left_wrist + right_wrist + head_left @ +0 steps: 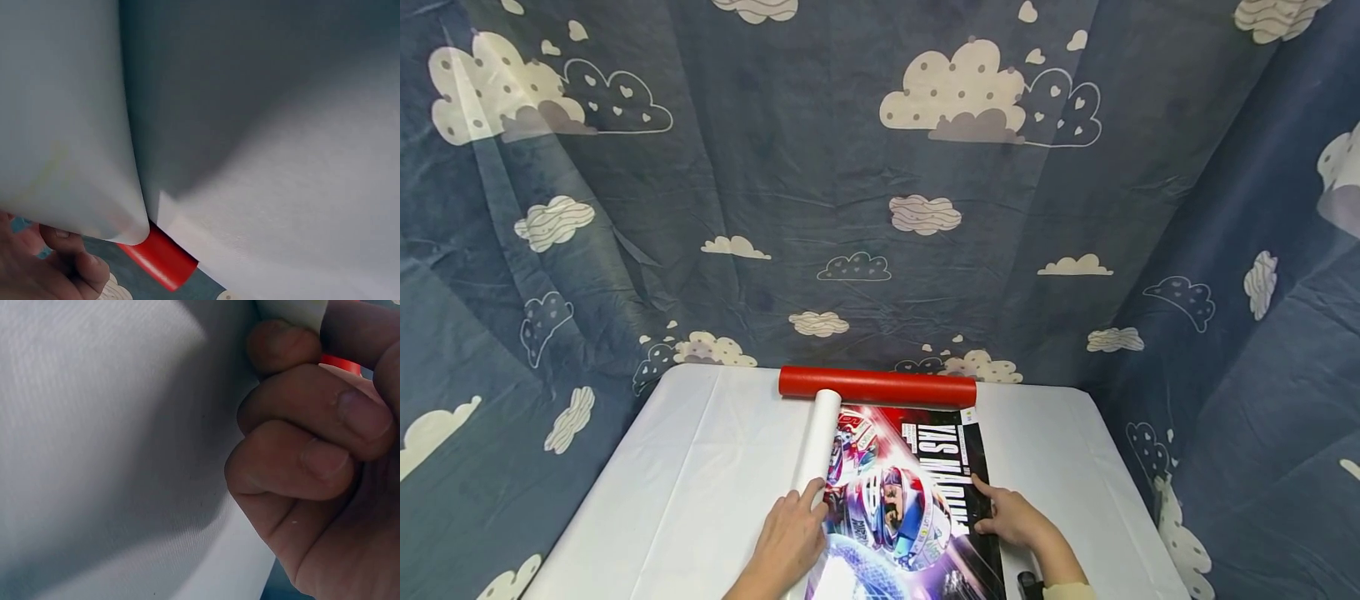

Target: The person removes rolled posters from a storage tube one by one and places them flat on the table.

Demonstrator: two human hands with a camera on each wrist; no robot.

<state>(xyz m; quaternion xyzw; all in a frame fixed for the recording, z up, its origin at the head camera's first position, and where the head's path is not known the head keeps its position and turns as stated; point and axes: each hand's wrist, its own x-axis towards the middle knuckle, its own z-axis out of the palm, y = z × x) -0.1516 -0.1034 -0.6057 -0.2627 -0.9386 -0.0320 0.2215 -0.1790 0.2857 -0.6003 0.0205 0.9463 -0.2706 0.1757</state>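
Observation:
A glossy poster [943,554] with a helmeted figure and large white lettering lies spread on the white table, its left side still curled into a white roll [823,429]. My left hand [786,533] grips this roll partway along, fingers over its right side. In the left wrist view its curled fingers [90,269] show beside the roll's pale back [62,125]. My right hand [1018,521] pinches the poster's dark right edge between thumb and index finger. The right wrist view has its other fingers [300,456] folded in, with a pale bit of the poster [294,312] above them.
A red tube [880,385] lies crosswise at the table's far edge, just beyond the poster's top. White cloth covers the table [715,483]. A dark blue cloud-patterned curtain [820,183] hangs behind and on both sides.

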